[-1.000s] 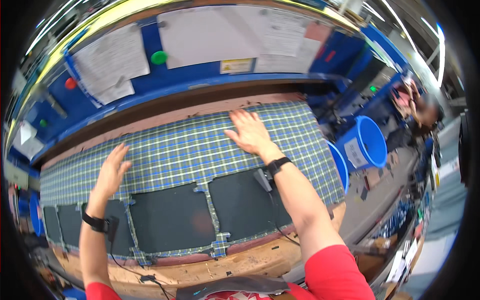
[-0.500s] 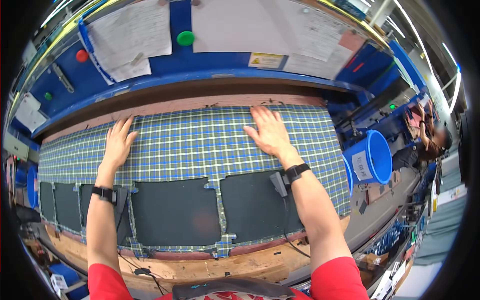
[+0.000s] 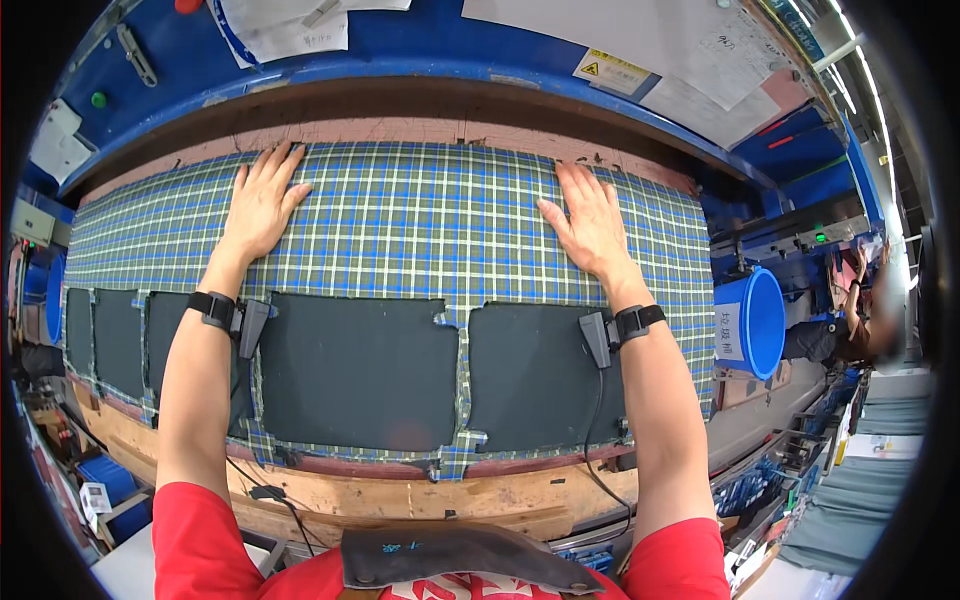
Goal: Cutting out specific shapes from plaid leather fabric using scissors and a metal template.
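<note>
A plaid cloth point(image 3: 420, 220) in blue, green and white lies spread over the work surface. Rectangular openings along its near side show dark, smooth panels point(image 3: 355, 370) beneath, framed by narrow plaid strips. My left hand point(image 3: 262, 208) rests flat on the cloth, fingers apart, its tips at the far edge left of centre. Further right, my right hand point(image 3: 590, 225) also lies flat with fingers spread, tips at that same far edge. Neither hand grips anything. Each wrist wears a black strap carrying a small dark device with a cable.
Behind the cloth rises a blue panel point(image 3: 430, 62) with papers pinned on it. A wooden table edge point(image 3: 400, 505) runs along the near side. To the right stands a blue bin point(image 3: 762, 325), and beyond it a person point(image 3: 850, 325) in dark clothes is at work.
The view has shifted, so the cloth and both hands appear higher in the picture. My left fingertips now reach the cloth's far edge. Both hands remain flat on it.
</note>
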A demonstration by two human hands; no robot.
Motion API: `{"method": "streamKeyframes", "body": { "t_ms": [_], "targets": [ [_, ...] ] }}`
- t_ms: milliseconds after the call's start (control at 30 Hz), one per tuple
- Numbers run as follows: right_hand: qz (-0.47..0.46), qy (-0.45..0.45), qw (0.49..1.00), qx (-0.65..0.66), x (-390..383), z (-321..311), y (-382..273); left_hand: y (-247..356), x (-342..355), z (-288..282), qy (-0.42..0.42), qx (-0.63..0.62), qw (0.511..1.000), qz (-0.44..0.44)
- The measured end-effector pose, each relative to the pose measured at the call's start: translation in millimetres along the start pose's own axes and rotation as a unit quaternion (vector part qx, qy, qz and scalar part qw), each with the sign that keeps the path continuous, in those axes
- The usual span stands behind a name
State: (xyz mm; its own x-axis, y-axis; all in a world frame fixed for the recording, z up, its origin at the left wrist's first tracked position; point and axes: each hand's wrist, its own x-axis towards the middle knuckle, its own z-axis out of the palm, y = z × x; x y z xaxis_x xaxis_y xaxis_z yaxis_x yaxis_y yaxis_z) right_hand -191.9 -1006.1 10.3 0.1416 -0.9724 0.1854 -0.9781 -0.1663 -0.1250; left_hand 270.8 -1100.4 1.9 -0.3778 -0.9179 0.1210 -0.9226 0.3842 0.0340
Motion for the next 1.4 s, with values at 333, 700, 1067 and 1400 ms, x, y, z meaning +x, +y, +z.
{"method": "streamKeyframes", "body": {
  "t_ms": [333, 700, 1067, 1400],
  "targets": [
    [-0.048, -0.052, 0.997, 0.019, -14.9, -11.8, -53.2, -16.5, -5.3, 9.1, 0.014, 0.039, 0.999, -0.003],
    [-0.032, -0.05, 0.998, -0.015, -23.5, 3.4, -48.9, 1.5, -23.1, -19.8, 0.078, -0.021, 0.987, 0.142],
    [-0.025, -0.063, 0.998, -0.001, -20.6, -2.9, -50.8, 22.5, -50.7, -38.3, -0.109, -0.075, 0.958, 0.255],
    [-0.035, -0.034, 0.999, -0.003, -21.1, -7.4, -49.5, 67.1, -0.3, -13.5, -0.024, -0.065, 0.98, 0.187]
  ]
}}
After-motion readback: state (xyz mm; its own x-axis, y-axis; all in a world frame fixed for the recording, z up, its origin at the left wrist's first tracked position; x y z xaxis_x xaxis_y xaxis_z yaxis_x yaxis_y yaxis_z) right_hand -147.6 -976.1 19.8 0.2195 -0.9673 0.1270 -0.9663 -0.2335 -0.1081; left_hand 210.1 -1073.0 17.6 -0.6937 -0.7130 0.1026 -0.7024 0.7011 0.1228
